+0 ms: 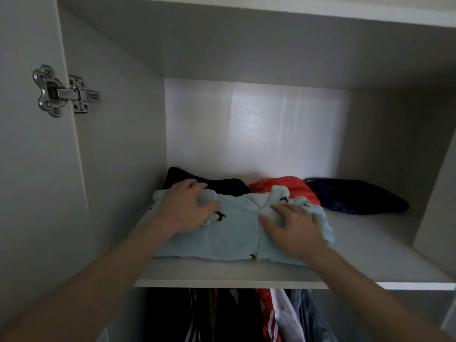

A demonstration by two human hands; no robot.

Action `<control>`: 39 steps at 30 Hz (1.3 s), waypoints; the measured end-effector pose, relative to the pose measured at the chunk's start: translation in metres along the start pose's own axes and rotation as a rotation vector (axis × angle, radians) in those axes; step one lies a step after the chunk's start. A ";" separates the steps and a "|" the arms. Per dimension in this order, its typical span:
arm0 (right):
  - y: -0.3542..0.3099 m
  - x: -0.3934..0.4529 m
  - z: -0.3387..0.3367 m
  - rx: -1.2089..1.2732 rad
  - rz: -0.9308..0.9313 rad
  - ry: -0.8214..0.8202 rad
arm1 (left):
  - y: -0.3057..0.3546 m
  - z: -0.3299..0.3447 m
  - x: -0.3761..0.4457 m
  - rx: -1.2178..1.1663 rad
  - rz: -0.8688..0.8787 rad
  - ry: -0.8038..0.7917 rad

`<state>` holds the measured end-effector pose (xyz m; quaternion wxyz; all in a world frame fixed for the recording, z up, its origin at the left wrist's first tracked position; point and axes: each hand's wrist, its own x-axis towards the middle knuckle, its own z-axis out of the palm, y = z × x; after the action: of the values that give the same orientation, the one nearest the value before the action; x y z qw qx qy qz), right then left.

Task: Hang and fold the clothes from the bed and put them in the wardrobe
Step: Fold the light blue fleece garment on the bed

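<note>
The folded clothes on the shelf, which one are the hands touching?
The light blue garment at the shelf's front. Both the left hand and right hand rest on it; the black, red and navy ones lie behind, apart from both hands.

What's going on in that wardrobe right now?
Left hand and right hand both flat on folded light blue garment, on shelf. Black, red and navy clothes just behind it.
</note>
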<state>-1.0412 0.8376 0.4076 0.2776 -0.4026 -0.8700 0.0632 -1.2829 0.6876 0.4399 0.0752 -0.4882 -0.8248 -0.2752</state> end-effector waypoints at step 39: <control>0.156 -0.539 -0.141 0.292 0.734 0.007 | 0.278 0.169 -0.367 -0.514 0.841 -0.607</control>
<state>-0.5808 0.5296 0.2404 0.2941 -0.6433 -0.6490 0.2799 -0.8354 0.6001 0.2600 -0.1827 -0.8337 -0.4511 -0.2610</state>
